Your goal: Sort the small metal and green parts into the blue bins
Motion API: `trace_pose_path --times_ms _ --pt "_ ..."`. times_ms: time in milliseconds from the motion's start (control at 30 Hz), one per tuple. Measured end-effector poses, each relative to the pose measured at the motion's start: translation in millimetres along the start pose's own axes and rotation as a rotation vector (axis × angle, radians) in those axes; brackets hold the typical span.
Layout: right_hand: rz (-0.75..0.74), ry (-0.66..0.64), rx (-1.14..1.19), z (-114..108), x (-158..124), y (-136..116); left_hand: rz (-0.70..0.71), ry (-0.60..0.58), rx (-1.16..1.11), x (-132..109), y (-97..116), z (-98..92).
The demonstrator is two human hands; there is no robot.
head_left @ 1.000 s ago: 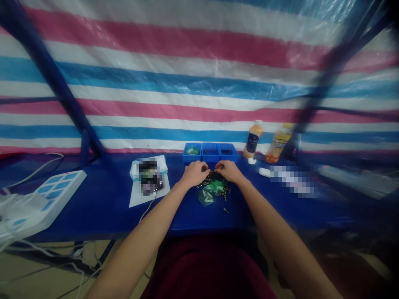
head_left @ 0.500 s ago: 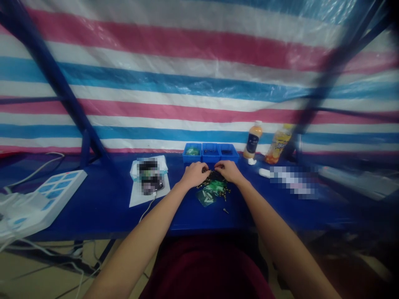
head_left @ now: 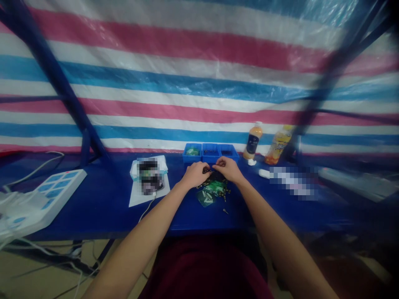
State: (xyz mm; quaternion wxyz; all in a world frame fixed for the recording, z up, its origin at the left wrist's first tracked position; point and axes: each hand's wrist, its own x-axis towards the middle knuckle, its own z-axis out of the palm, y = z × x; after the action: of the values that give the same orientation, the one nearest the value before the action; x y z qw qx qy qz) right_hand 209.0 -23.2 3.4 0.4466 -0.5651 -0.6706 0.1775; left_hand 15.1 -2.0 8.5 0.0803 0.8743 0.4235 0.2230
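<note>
My left hand [head_left: 196, 174] is at the left side of a pile of small dark and brass-coloured screw-like parts [head_left: 222, 190], its fingers curled inward. Across from it, my right hand [head_left: 228, 168] has thumb and fingers pinched together just above the pile's far right side. Whatever is between the fingers of either hand is too small to make out. Green-tinted clear packets [head_left: 215, 188] lie among the parts. Nearer to me is a clear bag with white plugs [head_left: 206, 198]. One loose screw [head_left: 225, 211] rests on the blue table [head_left: 199, 222].
Behind my hands stand three blue bins: the left bin [head_left: 192, 158] holds green packets, the middle bin [head_left: 210, 158] and right bin [head_left: 229, 154] dark bits. Two drink bottles [head_left: 253, 143] stand at the back right. A power strip [head_left: 56, 195] and paper [head_left: 137, 198] are on the left.
My right hand has lifted slightly and shifted a little away from me. My left hand stays nearly in place beside the pile.
</note>
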Motion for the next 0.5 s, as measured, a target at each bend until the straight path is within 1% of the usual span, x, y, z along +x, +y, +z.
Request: trace_pose_path --times_ms 200,367,500 --pt "0.029 -0.064 0.132 3.3 -0.7 -4.7 0.059 -0.006 -0.034 1.0 2.2 -0.4" --pt "0.035 -0.081 0.2 5.4 0.1 -0.8 0.09 0.007 -0.04 1.9 -1.1 1.2" --pt "0.044 -0.084 0.194 4.9 1.9 2.3 0.093 0.036 -0.052 1.0 -2.3 0.8"
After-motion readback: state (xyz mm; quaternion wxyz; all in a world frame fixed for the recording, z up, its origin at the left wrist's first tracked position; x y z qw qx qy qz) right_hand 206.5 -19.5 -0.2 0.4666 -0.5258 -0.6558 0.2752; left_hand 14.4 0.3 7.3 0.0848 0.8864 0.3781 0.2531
